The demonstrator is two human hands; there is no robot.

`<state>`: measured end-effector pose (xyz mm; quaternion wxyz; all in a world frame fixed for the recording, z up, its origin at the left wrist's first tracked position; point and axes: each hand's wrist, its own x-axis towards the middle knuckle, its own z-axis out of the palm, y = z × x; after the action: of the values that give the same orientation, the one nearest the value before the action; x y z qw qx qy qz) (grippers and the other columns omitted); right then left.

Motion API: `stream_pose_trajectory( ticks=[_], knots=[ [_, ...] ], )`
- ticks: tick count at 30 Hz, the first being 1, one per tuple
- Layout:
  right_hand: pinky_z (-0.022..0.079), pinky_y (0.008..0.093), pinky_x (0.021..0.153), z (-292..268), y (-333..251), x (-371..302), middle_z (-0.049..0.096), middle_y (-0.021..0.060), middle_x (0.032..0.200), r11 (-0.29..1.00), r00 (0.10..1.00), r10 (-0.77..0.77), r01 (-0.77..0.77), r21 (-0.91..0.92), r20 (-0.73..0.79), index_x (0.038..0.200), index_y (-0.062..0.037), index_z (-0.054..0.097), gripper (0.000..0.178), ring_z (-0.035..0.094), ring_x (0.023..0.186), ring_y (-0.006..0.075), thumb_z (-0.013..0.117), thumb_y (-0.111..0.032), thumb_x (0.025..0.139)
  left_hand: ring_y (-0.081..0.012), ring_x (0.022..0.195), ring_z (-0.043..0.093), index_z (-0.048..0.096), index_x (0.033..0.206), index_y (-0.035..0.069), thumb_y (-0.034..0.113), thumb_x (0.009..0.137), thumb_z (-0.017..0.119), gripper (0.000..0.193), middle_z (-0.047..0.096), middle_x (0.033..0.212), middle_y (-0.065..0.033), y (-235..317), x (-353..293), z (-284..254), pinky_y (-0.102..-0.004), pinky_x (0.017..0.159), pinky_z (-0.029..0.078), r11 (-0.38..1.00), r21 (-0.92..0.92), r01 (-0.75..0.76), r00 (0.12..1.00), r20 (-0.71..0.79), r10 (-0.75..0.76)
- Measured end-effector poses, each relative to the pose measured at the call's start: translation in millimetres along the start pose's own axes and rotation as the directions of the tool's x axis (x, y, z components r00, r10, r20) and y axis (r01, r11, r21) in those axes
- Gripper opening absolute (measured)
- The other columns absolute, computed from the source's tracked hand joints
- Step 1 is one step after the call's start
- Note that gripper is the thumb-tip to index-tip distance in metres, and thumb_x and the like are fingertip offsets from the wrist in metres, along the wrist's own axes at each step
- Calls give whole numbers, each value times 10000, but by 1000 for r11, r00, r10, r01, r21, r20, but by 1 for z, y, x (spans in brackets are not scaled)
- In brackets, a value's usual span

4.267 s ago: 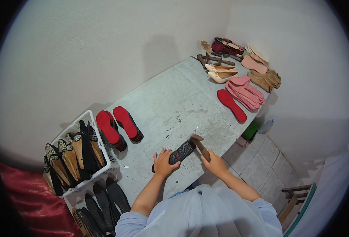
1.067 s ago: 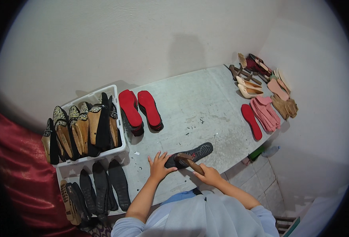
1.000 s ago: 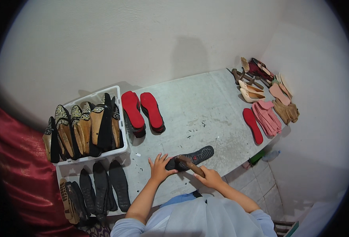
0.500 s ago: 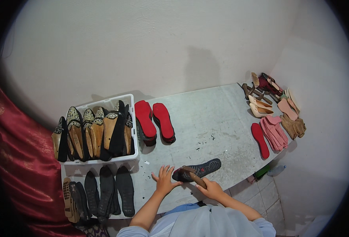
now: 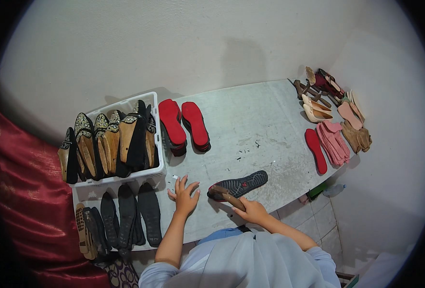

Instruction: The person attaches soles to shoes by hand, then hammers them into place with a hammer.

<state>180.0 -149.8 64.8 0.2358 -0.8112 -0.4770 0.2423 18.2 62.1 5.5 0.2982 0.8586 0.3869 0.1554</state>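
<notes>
A pale, worn table (image 5: 236,120) is set against a plain white wall (image 5: 174,43), with shiny red cloth (image 5: 25,206) draped at its left end and a tiled floor (image 5: 311,225) seen past its near right edge. On the near part of the table a black sole (image 5: 246,182) is laid slantwise, its patterned face up and its far end pointed to the right. A hammer (image 5: 233,199) is gripped by its wooden handle in the right hand (image 5: 253,211), the fingers closed around it. The hammer head is held at the left end of the sole; whether the two touch cannot be told. The left hand (image 5: 185,198) is held empty to the left of the sole, apart from it, with fingers spread. Farther left, shoes (image 5: 132,139) are packed in a white crate (image 5: 161,144), and beside it two red-topped stacks (image 5: 196,126) are placed. Below the crate, black soles (image 5: 150,213) are lined up. At the right, a red insole (image 5: 315,151) is laid beside pink pieces (image 5: 334,144).
</notes>
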Motion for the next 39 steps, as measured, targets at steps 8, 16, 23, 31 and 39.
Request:
stream_pose_trajectory(
  ticks=[8,16,23,31,39],
  knots=[
    [478,458,507,-2,-4,-6,597,154,595,998,998,-58,58,3,14,874,-91,507,380,612,557,371,590,-461,848,-315,1385,171,662,1094,253,206,876,537,256,364,1442,-67,3,15,5,-674,996,-39,999,-33,-1,999,35,2],
    [475,444,514,-7,2,-18,592,149,599,998,998,-57,57,3,16,870,-89,497,372,611,565,361,597,-447,848,-313,1395,143,592,1201,266,344,895,547,320,317,1473,-53,28,49,10,-688,992,-43,994,-22,-107,988,113,109],
    [477,436,534,-13,6,-31,604,155,639,999,997,-36,35,18,66,877,-84,498,380,616,591,352,576,-456,859,-393,1404,59,250,1450,281,639,653,678,973,154,1510,-199,37,58,34,-726,991,22,958,209,-196,920,377,106],
    [479,442,535,-17,6,-44,608,147,638,999,1000,2,-1,-38,8,880,-91,510,373,621,592,344,570,-459,862,-404,1409,-8,163,1476,233,648,536,758,1187,73,1520,-237,46,77,31,-701,1015,11,938,308,-158,901,434,10],
    [478,447,537,-17,9,-47,604,141,631,998,997,45,-47,-49,-56,889,-97,516,373,620,599,356,574,-465,857,-399,1411,-5,138,1479,226,606,501,799,1241,87,1518,-235,66,86,27,-697,1024,14,874,414,-253,875,483,24]
  ],
)
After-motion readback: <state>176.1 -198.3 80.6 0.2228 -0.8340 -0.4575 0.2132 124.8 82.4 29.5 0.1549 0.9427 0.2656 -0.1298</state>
